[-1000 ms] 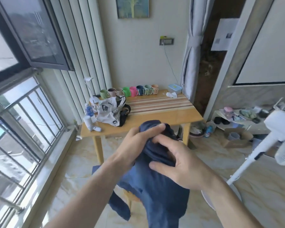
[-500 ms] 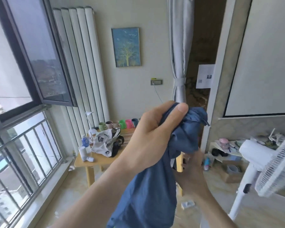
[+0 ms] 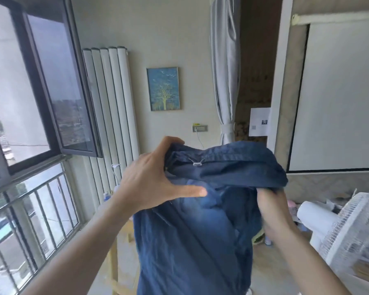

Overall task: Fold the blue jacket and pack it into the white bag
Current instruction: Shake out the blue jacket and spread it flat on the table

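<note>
Item under inspection: soft dark blue cloth jacket (image 3: 192, 226), held in the air at centre frame, collar edge uppermost, body hanging down out of the bottom of the frame. It rests on no surface.

Left hand (image 3: 149, 179), centre left: fingers closed over the left end of the collar, thumb stretched flat across the front of the cloth. Right hand (image 3: 273, 207), centre right, blurred: fingers appear curled into the bunched right end of the collar; the exact grip cannot be confirmed.

White bag: not in view. A pale wooden desk leg (image 3: 113, 260) shows at lower centre left, beside the hanging cloth.

Handling judgement: light, limp fabric, creases freely, no stiffness, not fragile. It will sag between holds. Best held at the two shoulder seams to spread it flat before folding. A white pedestal fan (image 3: 347, 233) at lower right stands near
</note>
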A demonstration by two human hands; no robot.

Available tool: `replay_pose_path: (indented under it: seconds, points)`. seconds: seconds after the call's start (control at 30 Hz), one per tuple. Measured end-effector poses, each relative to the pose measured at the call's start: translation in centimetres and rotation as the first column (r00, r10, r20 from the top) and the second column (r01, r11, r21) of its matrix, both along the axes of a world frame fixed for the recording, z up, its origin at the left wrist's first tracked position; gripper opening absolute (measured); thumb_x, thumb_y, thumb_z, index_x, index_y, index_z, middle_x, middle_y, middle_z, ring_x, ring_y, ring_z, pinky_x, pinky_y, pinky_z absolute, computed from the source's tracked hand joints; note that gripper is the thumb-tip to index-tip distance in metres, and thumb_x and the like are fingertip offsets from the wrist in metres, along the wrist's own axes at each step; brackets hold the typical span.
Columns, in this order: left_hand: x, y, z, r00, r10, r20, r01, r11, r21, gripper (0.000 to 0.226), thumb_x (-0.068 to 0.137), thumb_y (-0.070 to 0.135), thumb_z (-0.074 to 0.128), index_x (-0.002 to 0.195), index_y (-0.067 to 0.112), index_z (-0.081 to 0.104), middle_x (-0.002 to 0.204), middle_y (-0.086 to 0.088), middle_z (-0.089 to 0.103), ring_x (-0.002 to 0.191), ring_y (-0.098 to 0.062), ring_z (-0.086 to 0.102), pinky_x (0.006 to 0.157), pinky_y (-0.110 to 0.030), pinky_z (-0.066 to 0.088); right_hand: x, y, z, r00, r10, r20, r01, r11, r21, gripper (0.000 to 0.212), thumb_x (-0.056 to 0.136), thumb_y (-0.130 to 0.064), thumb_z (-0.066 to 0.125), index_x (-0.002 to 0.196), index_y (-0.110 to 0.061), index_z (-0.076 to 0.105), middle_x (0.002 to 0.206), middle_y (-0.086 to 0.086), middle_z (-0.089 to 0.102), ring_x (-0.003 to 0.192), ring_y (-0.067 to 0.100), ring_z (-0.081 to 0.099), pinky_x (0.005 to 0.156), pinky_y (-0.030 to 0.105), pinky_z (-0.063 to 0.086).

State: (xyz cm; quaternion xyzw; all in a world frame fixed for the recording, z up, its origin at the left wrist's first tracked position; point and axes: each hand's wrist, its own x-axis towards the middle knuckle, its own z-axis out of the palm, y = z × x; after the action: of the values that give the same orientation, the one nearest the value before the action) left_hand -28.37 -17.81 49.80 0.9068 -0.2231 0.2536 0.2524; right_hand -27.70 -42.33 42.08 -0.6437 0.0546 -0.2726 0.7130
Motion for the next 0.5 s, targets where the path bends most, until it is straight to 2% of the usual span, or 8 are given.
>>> replay_pose_path:
  seconds: [0.07,0.17,0.23,0.3,0.37,0.43,0.47,0.5]
  points:
    - [1.1,1.0,-0.9,0.991,0.132,0.003,-0.131,0.977,0.171,0.112,0.046,0.093,0.071,0.142,0.049,0.032,0.119,0.012,0.058,0.112,-0.019,0.062,0.089,-0.039,0.053,-0.1,0.0,1.7,1.000,-0.008,0.020,0.009,1.000,-0.025,0.014,0.101,-0.012,0.054,0.106,-0.020,0.064,0.103,0.001,0.070,0.095,0.016,0.066,0.072,0.030,0.051]
    - [1.4,0.1,-2.4,0.993,0.093,-0.079,-0.079,0.984,0.162,0.114,0.052,0.088,0.072,0.149,0.046,0.029,0.133,0.010,0.052,0.122,-0.018,0.056,0.098,-0.040,0.050,-0.1,1.8,4.1,0.997,0.032,0.067,-0.019,0.984,-0.175,0.018,0.099,-0.007,0.053,0.097,-0.020,0.066,0.099,0.007,0.073,0.095,0.023,0.070,0.078,0.039,0.056]
    - [1.9,-1.2,-3.1,0.982,-0.015,-0.186,0.021,0.999,0.028,0.087,0.064,0.072,0.078,0.138,0.038,0.045,0.127,0.011,0.065,0.115,-0.016,0.063,0.095,-0.039,0.053,0.3,3.5,5.1,0.991,0.048,0.126,0.005,0.921,-0.390,0.023,0.093,0.002,0.055,0.089,-0.016,0.069,0.091,0.004,0.074,0.091,0.015,0.071,0.078,0.039,0.058]
    - [2.6,-2.0,-3.9,0.959,-0.133,-0.249,0.086,0.978,-0.191,0.044,0.080,0.047,0.077,0.115,0.024,0.062,0.105,0.011,0.075,0.097,-0.013,0.070,0.086,-0.037,0.057,0.7,5.2,5.4,0.989,0.051,0.141,0.040,0.816,-0.576,0.027,0.086,0.003,0.060,0.089,-0.021,0.073,0.088,-0.007,0.075,0.086,0.004,0.070,0.077,0.029,0.058]
    - [2.8,-2.1,-4.3,0.941,-0.211,-0.264,0.112,0.931,-0.347,0.012,0.090,0.025,0.069,0.095,0.015,0.066,0.080,0.014,0.069,0.072,0.001,0.060,0.069,-0.027,0.051,1.4,5.9,4.9,0.985,0.046,0.168,0.081,0.735,-0.673,0.021,0.083,-0.002,0.068,0.092,-0.019,0.073,0.090,-0.007,0.075,0.089,0.011,0.070,0.076,0.026,0.058]
    - [2.7,-1.6,-4.3,0.949,-0.222,-0.224,0.110,0.899,-0.424,0.009,0.090,0.012,0.059,0.086,0.013,0.067,0.068,0.010,0.063,0.062,-0.001,0.049,0.058,-0.025,0.042,1.5,5.9,4.2,0.977,0.032,0.209,0.127,0.700,-0.703,0.021,0.081,-0.007,0.076,0.094,-0.023,0.072,0.090,-0.008,0.073,0.090,0.015,0.071,0.069,0.009,0.049]
    - [2.8,-1.1,-4.1,0.955,-0.218,-0.200,0.105,0.882,-0.459,0.014,0.084,0.009,0.054,0.085,0.013,0.068,0.068,0.006,0.066,0.061,-0.008,0.052,0.057,-0.029,0.043,1.5,5.6,3.8,0.974,-0.018,0.228,0.183,0.661,-0.728,0.022,0.079,-0.010,0.080,0.095,-0.023,0.072,0.090,-0.006,0.074,0.088,0.017,0.071,0.063,0.008,0.045]
    - [3.0,-0.5,-3.9,0.961,-0.214,-0.175,0.100,0.860,-0.500,0.022,0.077,0.008,0.050,0.085,0.014,0.069,0.068,0.001,0.069,0.060,-0.016,0.054,0.056,-0.031,0.043,1.4,5.1,3.3,0.963,-0.098,0.252,0.261,0.585,-0.768,0.024,0.076,-0.013,0.082,0.097,-0.020,0.075,0.090,-0.003,0.077,0.086,0.021,0.072,0.058,0.014,0.043]
